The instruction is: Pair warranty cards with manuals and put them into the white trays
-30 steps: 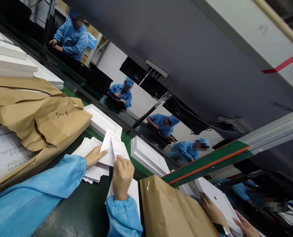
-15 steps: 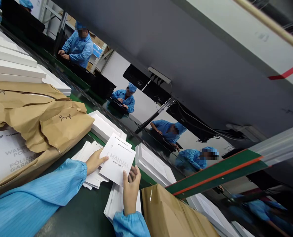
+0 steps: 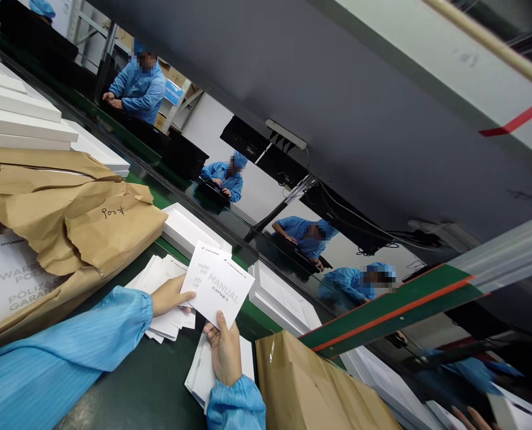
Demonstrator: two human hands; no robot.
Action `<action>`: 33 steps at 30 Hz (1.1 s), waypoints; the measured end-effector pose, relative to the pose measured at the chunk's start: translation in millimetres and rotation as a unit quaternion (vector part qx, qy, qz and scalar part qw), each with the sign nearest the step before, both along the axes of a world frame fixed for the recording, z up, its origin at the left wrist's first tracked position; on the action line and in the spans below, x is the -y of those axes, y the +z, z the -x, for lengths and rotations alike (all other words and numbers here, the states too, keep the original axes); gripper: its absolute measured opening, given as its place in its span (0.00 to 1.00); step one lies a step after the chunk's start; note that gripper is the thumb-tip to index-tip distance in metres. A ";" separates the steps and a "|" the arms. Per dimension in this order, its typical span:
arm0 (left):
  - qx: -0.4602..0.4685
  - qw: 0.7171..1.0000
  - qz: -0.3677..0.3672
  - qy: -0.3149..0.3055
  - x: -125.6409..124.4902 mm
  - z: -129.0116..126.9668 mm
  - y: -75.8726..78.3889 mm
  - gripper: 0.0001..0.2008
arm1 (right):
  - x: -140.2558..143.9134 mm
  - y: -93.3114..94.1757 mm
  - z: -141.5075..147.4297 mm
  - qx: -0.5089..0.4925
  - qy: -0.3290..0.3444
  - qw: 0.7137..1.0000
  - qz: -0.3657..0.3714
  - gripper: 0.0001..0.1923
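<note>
My left hand (image 3: 171,297) pinches the left side of two overlapping white leaflets, thumb on top. The front one is a manual (image 3: 223,291) with "MANUAL" printed in grey. Behind it, fanned to the left, shows a warranty leaflet (image 3: 199,263). My right hand (image 3: 228,353) grips the manual's lower edge, thumb on its face and fingers curled beneath. Under my left hand lies a loose pile of white leaflets (image 3: 151,276). A stack of white booklets (image 3: 197,371) sits below my right hand, partly covered by it.
An open brown paper package (image 3: 113,233) with warranty leaflets lies left. Another brown package (image 3: 292,382) stands right. White box trays (image 3: 283,298) line the conveyor edge, with white boxes (image 3: 19,122) stacked far left. A green post (image 3: 395,307) slants across the right. Co-workers sit opposite.
The manual has turned clockwise and shifted slightly right, uncovering more of the warranty leaflet behind. My right hand has moved left and down, its fingers now curled under the manual's edge.
</note>
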State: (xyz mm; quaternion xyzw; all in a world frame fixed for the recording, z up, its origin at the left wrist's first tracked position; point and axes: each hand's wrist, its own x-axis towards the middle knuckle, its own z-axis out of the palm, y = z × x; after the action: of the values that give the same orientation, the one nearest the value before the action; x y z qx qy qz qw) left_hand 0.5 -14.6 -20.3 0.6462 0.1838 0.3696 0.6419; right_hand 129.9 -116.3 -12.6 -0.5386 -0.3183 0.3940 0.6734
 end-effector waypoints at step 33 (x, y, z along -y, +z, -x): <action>-0.069 0.995 -0.016 0.070 13.8 2.2 9.4 0.21 | 1.6 -17.2 -0.9 0.052 -0.027 0.998 -0.032 0.15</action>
State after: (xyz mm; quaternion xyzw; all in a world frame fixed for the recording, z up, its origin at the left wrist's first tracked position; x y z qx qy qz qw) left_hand -1.7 -28.4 -10.9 0.6660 0.2665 0.3716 0.5893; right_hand 130.8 -117.9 -29.8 -0.5449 -0.3507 0.3367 0.6832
